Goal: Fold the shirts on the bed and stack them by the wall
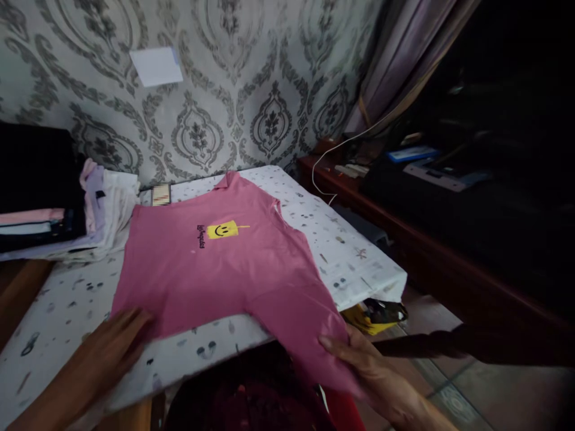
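Observation:
A pink T-shirt (179, 269) lies spread on its side across a white patterned tabletop cover, its collar toward the right. A yellow smiley print (222, 230) and dark lettering mark its front. At the near hem corner, my left hand (119, 335) rests with its fingers extended flat on the cloth, slightly blurred. My right hand (359, 359) grips the near sleeve between thumb and fingers, and the sleeve hangs past the table's front edge. The fingers under the sleeve are hidden.
A stack of folded clothes (108, 209) sits at the left, with a small card (160, 194) beside it. Patterned wallpaper (197, 129) stands behind the table (377, 269). To the right is a dark wooden desk (359, 194) with a white cable (317, 173).

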`<state>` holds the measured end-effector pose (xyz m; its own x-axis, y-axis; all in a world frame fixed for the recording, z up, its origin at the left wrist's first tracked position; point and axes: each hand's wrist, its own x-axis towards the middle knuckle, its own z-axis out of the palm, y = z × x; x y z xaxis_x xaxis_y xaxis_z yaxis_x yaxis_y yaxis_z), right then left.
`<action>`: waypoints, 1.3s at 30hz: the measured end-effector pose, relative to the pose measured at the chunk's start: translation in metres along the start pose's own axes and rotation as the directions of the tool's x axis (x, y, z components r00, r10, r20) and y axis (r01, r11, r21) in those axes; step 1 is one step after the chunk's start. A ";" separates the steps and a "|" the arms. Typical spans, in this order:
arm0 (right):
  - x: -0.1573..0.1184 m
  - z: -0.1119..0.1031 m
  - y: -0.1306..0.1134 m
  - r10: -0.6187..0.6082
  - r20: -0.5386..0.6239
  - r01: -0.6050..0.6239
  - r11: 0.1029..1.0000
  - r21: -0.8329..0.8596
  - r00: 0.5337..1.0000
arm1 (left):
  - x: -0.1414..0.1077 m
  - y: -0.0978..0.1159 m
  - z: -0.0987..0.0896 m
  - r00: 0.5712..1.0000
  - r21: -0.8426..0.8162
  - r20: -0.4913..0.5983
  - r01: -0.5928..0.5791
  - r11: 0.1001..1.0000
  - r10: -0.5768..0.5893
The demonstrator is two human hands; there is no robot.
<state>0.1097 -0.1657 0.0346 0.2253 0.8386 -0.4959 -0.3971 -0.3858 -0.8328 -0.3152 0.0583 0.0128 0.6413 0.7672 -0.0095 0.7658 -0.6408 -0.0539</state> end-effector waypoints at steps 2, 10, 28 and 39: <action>-0.002 -0.005 0.003 0.034 0.033 -0.035 0.999 0.021 0.999 | -0.005 -0.014 0.010 0.999 0.020 0.051 0.001 1.000 -0.002; 0.000 -0.045 -0.015 0.084 0.290 0.119 0.777 -0.618 0.953 | -0.022 -0.058 0.041 1.000 -0.070 0.024 -0.012 0.997 0.014; 0.160 -0.042 -0.114 -0.543 -0.087 0.061 0.249 -0.966 0.835 | 0.388 0.223 -0.090 0.919 -0.426 -0.157 -0.394 0.814 0.363; 0.173 -0.052 -0.103 -0.686 -0.018 0.486 0.533 -0.693 0.727 | 0.472 0.256 -0.055 0.948 -0.396 -0.034 -0.303 0.867 0.316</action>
<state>0.2360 -0.0008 0.0212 0.4522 0.8676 0.2067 0.5145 -0.0644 -0.8551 0.1857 0.2548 0.0491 0.8517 0.5239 0.0083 0.4880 -0.7990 0.3515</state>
